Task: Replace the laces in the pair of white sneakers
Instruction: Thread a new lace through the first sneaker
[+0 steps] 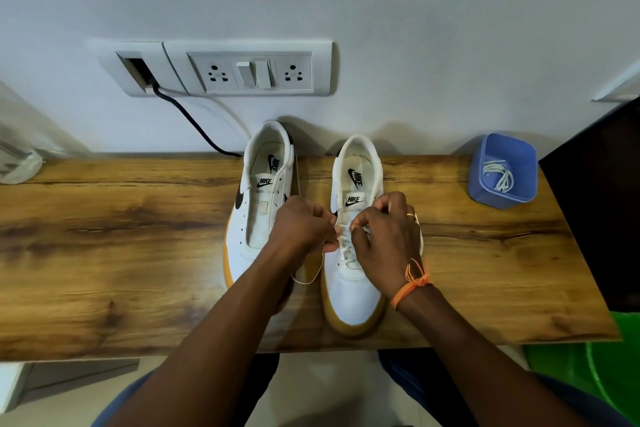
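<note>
Head view, looking down on a wooden worktop (121, 253) set against a wall. At the worktop's left end, a transparent object (19, 165) is lying partly out of frame, too unclear to name. Near the middle, the left sneaker (258, 215) is standing unlaced with its heel at the back edge; its eyelets are showing bare, so this shoe appears to be awaiting its new lace. The left hand (303, 224) is crossing over its toe side, fingers curled and pinching a white lace (343, 243). Just beside it, the right sneaker (353, 274) is receiving that lace: the lower eyelets are carrying crossings, while the upper ones near the tongue label appear unthreaded. The right hand (384, 232), wearing a ring and an orange wrist thread (412, 286), is pinching the same lace; the two hands are working close together over the shoe's throat. A loose loop of lace is trailing between the shoes. Judged so, the task is perhaps under halfway. Toward the back right corner, a blue plastic tub (519, 156) is holding a tangle of white laces (498, 177), old or spare cannot be told.
</note>
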Demonstrator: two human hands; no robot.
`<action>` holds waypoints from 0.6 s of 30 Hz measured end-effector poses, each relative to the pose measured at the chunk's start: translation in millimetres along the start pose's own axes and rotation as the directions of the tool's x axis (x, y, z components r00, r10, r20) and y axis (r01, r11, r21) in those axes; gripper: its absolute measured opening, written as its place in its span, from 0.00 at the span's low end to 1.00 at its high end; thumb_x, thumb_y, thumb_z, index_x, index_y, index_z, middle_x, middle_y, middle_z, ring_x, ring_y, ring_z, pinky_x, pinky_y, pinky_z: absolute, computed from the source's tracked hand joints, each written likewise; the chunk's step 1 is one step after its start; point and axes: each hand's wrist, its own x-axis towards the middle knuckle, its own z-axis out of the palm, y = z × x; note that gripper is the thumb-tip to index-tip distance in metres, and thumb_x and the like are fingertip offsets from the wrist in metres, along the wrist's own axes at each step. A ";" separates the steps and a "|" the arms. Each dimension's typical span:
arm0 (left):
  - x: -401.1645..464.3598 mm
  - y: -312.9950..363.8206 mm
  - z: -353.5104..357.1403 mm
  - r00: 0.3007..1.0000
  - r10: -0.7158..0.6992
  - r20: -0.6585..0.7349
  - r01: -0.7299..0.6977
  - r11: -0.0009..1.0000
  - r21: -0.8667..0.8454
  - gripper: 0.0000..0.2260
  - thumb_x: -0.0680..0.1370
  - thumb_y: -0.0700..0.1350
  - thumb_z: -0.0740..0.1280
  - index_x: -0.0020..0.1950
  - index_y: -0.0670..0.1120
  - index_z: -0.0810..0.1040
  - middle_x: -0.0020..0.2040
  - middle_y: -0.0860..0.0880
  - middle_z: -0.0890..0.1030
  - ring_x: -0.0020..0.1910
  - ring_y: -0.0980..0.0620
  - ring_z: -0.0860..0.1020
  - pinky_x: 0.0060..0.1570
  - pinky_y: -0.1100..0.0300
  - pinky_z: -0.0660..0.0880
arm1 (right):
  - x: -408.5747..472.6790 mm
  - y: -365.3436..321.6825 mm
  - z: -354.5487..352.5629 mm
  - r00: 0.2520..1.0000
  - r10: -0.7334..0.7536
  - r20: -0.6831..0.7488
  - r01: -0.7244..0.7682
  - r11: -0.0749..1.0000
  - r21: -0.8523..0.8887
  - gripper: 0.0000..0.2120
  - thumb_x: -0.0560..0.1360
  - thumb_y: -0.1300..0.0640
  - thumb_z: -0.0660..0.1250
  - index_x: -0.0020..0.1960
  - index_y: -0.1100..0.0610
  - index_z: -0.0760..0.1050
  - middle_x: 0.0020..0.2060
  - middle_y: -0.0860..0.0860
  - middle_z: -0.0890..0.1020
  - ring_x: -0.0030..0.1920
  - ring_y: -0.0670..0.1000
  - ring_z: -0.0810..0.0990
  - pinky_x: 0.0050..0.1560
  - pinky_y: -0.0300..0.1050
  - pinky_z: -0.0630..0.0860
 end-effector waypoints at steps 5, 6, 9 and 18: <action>-2.7 1.6 1.8 0.999 0.052 -0.011 -0.051 0.996 0.067 0.04 0.71 0.31 0.74 0.44 0.33 0.82 0.41 0.38 0.84 0.36 0.45 0.85 0.33 0.59 0.81 | 0.1 -2.7 0.5 1.000 0.025 -0.011 -0.025 0.999 -0.034 0.04 0.72 0.55 0.72 0.41 0.55 0.79 0.49 0.54 0.72 0.49 0.55 0.73 0.45 0.52 0.77; -3.2 2.0 2.1 0.998 0.062 -0.012 -0.061 0.995 0.078 0.04 0.71 0.31 0.74 0.44 0.33 0.82 0.41 0.37 0.84 0.35 0.45 0.85 0.32 0.60 0.81 | 0.3 -4.1 0.5 0.999 0.037 -0.016 -0.038 0.998 -0.053 0.05 0.72 0.55 0.71 0.41 0.56 0.79 0.49 0.55 0.72 0.49 0.55 0.73 0.45 0.52 0.77; -5.7 2.0 3.6 0.996 0.083 -0.019 -0.081 0.992 0.097 0.03 0.71 0.29 0.73 0.44 0.32 0.82 0.41 0.37 0.84 0.34 0.46 0.84 0.31 0.61 0.80 | 0.7 -9.0 1.6 0.997 0.070 -0.032 -0.073 0.995 -0.071 0.06 0.72 0.55 0.70 0.40 0.57 0.79 0.48 0.56 0.73 0.49 0.56 0.73 0.46 0.52 0.76; -9.2 7.9 -9.1 0.994 0.090 0.060 -0.094 0.994 0.054 0.03 0.76 0.37 0.72 0.45 0.37 0.82 0.39 0.40 0.84 0.31 0.47 0.84 0.28 0.60 0.79 | 6.2 -10.8 -2.3 0.979 0.145 0.141 -0.159 0.983 0.094 0.01 0.73 0.55 0.72 0.43 0.51 0.80 0.51 0.51 0.68 0.54 0.56 0.70 0.57 0.55 0.73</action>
